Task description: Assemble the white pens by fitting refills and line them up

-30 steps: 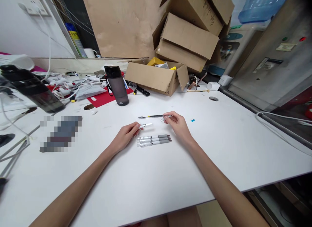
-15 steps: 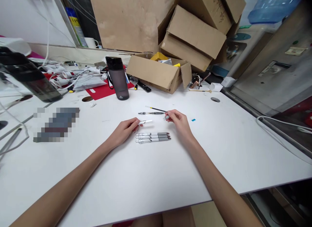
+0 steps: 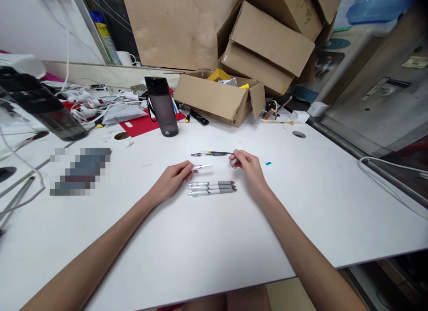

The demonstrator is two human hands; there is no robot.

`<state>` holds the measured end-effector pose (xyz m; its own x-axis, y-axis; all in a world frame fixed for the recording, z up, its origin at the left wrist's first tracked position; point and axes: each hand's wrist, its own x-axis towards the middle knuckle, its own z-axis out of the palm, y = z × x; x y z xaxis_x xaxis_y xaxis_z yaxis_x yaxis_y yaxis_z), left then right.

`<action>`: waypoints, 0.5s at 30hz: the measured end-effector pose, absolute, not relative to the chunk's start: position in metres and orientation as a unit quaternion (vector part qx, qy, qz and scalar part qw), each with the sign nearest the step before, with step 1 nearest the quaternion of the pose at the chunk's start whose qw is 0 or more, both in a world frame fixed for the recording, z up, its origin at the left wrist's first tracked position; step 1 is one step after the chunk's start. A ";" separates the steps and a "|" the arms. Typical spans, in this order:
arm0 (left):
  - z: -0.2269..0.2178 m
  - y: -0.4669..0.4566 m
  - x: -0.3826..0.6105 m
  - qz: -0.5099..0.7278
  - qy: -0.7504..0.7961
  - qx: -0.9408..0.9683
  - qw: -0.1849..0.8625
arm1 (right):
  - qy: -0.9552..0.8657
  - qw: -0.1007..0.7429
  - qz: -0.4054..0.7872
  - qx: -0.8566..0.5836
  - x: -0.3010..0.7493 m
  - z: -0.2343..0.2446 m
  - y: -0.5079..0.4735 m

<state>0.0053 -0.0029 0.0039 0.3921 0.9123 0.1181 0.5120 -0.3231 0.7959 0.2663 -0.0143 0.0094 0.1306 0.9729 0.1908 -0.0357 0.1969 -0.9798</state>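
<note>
Fingers of the left hand (image 3: 170, 181) pinch a short white pen piece (image 3: 202, 167), its near end hidden inside the grip. The right hand (image 3: 250, 168) closes on a small grey pen piece (image 3: 233, 161), and we cannot make out its shape, most of it being covered. We see both hands resting low on the white tabletop (image 3: 207, 239), apart from each other. Between them lie three assembled pens (image 3: 211, 188) side by side, touching. Just beyond the fingertips lies a thin dark refill (image 3: 211, 153). Farther off stand a dark water bottle (image 3: 162, 106) and an open cardboard box (image 3: 219, 99). A blurred patch (image 3: 80, 170) at left hides something unreadable.
</note>
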 end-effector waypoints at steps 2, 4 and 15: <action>0.003 -0.003 0.005 0.288 0.470 0.758 0.350 | -0.503 0.590 0.422 -0.469 0.267 0.009 -0.015; 0.003 -0.003 0.005 0.287 0.470 0.757 0.351 | -0.502 0.592 0.416 -0.474 0.267 0.009 -0.015; 0.001 -0.002 0.003 0.295 0.466 0.753 0.359 | -0.492 0.603 0.395 -0.487 0.271 0.010 -0.015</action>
